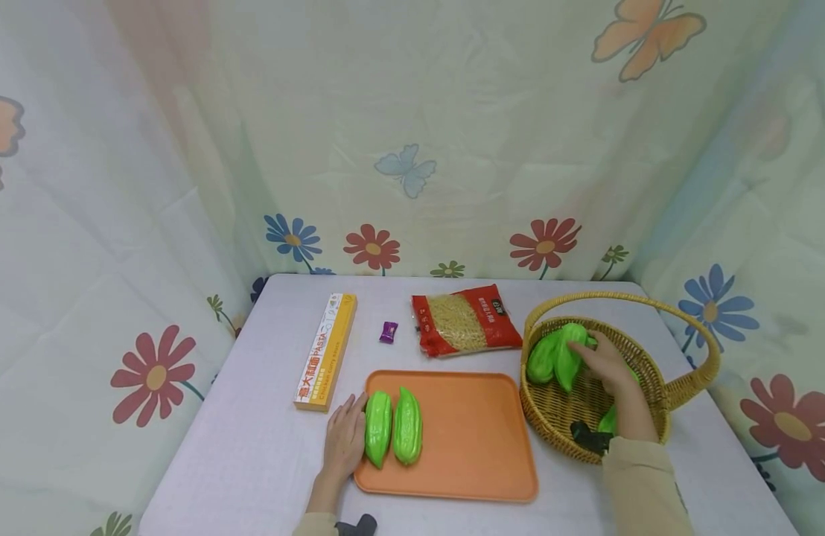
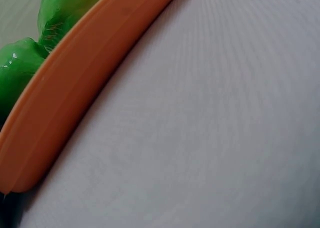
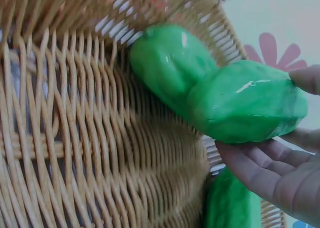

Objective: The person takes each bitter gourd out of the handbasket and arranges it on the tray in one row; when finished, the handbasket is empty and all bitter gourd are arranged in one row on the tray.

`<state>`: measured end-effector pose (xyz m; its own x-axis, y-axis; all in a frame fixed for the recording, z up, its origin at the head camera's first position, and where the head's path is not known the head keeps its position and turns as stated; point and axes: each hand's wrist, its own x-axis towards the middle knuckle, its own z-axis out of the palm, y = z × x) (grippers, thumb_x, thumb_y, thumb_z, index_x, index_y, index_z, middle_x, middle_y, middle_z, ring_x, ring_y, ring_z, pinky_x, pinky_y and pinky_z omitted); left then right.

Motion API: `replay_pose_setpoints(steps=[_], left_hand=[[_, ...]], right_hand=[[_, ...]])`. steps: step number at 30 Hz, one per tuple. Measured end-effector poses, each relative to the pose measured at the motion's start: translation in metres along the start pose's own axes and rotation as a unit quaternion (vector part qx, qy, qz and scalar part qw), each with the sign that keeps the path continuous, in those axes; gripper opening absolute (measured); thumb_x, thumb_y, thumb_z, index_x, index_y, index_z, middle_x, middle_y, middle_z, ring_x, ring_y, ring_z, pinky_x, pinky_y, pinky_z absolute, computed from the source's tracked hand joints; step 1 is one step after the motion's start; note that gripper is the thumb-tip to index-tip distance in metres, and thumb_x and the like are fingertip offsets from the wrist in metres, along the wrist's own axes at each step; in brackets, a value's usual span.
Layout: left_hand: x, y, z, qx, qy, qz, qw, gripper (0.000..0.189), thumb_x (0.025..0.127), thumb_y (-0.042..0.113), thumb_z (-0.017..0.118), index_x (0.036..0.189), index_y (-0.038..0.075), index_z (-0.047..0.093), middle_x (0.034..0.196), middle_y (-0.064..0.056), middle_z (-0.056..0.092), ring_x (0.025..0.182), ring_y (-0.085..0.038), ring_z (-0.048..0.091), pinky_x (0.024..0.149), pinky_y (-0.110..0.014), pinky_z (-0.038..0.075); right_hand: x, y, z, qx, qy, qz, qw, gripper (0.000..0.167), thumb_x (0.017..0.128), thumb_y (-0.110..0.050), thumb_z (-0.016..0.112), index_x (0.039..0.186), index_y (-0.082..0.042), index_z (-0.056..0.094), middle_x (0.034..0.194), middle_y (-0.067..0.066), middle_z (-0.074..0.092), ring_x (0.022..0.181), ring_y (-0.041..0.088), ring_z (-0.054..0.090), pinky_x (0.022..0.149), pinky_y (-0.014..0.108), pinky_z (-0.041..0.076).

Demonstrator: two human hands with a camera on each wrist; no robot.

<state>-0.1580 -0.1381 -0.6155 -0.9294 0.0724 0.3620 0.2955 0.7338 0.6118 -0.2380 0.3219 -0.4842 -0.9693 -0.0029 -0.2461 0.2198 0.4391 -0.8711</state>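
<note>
My right hand is inside the wicker basket, thumb and fingers gripping a shiny green ridged gourd. Beside it, against the basket wall, leans a second green gourd; the two overlap in the right wrist view. Another green gourd lies lower in the basket, partly hidden by my forearm in the head view. My left hand rests at the left rim of the orange tray, fingers fairly straight. Two more gourds lie side by side on the tray's left part.
A yellow and white pasta box lies left of the tray. Behind the tray are a small purple-wrapped sweet and a red bag of pasta. The basket's tall handle arches over its back and right side. Flowered curtains surround the table.
</note>
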Motion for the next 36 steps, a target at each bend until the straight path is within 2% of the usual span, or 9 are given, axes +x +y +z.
replay_pose_setpoints(steps=[3, 8, 14, 20, 22, 25, 28, 31, 36], left_hand=[[0.001, 0.000, 0.000, 0.002, -0.001, 0.002, 1.0000, 0.038, 0.099, 0.016, 0.034, 0.130, 0.002, 0.049, 0.131, -0.011, 0.051, 0.127, -0.031, 0.038, 0.105, -0.048, 0.022], [0.002, 0.000, 0.000, 0.005, 0.003, 0.009, 0.9999, 0.038, 0.099, 0.016, 0.033, 0.130, 0.001, 0.049, 0.131, -0.012, 0.051, 0.126, -0.032, 0.038, 0.105, -0.049, 0.023], [0.002, -0.001, 0.000, 0.008, 0.005, 0.015, 0.9998, 0.038, 0.099, 0.016, 0.033, 0.130, 0.000, 0.049, 0.130, -0.013, 0.052, 0.125, -0.033, 0.039, 0.103, -0.050, 0.024], [0.000, -0.001, 0.000, 0.007, 0.000, 0.008, 0.9999, 0.039, 0.099, 0.017, 0.032, 0.130, 0.000, 0.048, 0.131, -0.012, 0.051, 0.126, -0.033, 0.038, 0.104, -0.051, 0.023], [-0.001, 0.000, 0.000, 0.003, -0.002, 0.005, 1.0000, 0.039, 0.099, 0.017, 0.032, 0.131, 0.001, 0.048, 0.131, -0.012, 0.051, 0.126, -0.033, 0.038, 0.104, -0.050, 0.022], [-0.002, 0.000, -0.001, 0.001, -0.001, 0.004, 1.0000, 0.039, 0.099, 0.018, 0.032, 0.131, 0.001, 0.048, 0.131, -0.011, 0.051, 0.126, -0.032, 0.038, 0.105, -0.049, 0.022], [-0.001, 0.001, -0.001, 0.000, 0.000, 0.005, 1.0000, 0.039, 0.099, 0.018, 0.032, 0.131, 0.001, 0.048, 0.131, -0.011, 0.051, 0.126, -0.032, 0.038, 0.105, -0.049, 0.022], [-0.001, 0.000, 0.000, 0.003, 0.003, 0.008, 1.0000, 0.039, 0.099, 0.017, 0.032, 0.130, 0.001, 0.048, 0.131, -0.011, 0.051, 0.126, -0.032, 0.038, 0.104, -0.049, 0.022], [-0.001, 0.000, 0.000, 0.003, 0.009, 0.008, 0.9999, 0.038, 0.099, 0.016, 0.034, 0.130, 0.001, 0.049, 0.130, -0.011, 0.052, 0.126, -0.032, 0.039, 0.104, -0.050, 0.023]], right_hand=[[0.001, -0.004, 0.000, 0.015, -0.001, -0.009, 0.9999, 0.084, 0.095, -0.042, 0.041, 0.142, 0.007, -0.008, 0.141, 0.039, 0.004, 0.125, 0.053, 0.022, 0.094, 0.057, 0.037], [-0.001, -0.010, -0.001, 0.032, -0.001, -0.026, 0.9991, 0.084, 0.095, -0.044, 0.040, 0.143, 0.005, -0.007, 0.143, 0.037, 0.002, 0.126, 0.053, 0.020, 0.095, 0.059, 0.035], [-0.009, -0.021, 0.002, 0.035, -0.002, -0.049, 0.9982, 0.082, 0.094, -0.045, 0.040, 0.144, 0.003, -0.004, 0.138, 0.036, 0.017, 0.120, 0.048, 0.034, 0.094, 0.056, 0.038], [-0.023, -0.033, 0.009, 0.031, 0.002, -0.071, 0.9970, 0.078, 0.095, -0.043, 0.040, 0.145, 0.002, 0.001, 0.128, 0.033, 0.031, 0.099, 0.026, 0.053, 0.082, 0.044, 0.050], [-0.028, -0.035, 0.013, 0.041, -0.003, -0.072, 0.9965, 0.078, 0.095, -0.043, 0.040, 0.145, 0.002, 0.000, 0.129, 0.033, 0.031, 0.099, 0.025, 0.053, 0.080, 0.043, 0.051], [-0.033, -0.037, 0.018, 0.056, -0.008, -0.073, 0.9957, 0.081, 0.095, -0.044, 0.041, 0.144, 0.002, -0.005, 0.136, 0.036, 0.024, 0.111, 0.039, 0.047, 0.085, 0.049, 0.048], [-0.039, -0.039, 0.023, 0.051, -0.006, -0.073, 0.9960, 0.084, 0.094, -0.045, 0.041, 0.144, 0.003, -0.008, 0.140, 0.039, 0.011, 0.125, 0.049, 0.027, 0.089, 0.056, 0.042], [-0.044, -0.039, 0.028, 0.046, -0.004, -0.070, 0.9965, 0.086, 0.094, -0.045, 0.041, 0.143, 0.003, -0.010, 0.141, 0.041, 0.004, 0.128, 0.052, 0.017, 0.091, 0.057, 0.040], [-0.053, -0.038, 0.039, 0.055, 0.002, -0.061, 0.9966, 0.086, 0.093, -0.046, 0.042, 0.144, 0.001, -0.010, 0.141, 0.039, 0.006, 0.129, 0.051, 0.016, 0.094, 0.060, 0.035]])
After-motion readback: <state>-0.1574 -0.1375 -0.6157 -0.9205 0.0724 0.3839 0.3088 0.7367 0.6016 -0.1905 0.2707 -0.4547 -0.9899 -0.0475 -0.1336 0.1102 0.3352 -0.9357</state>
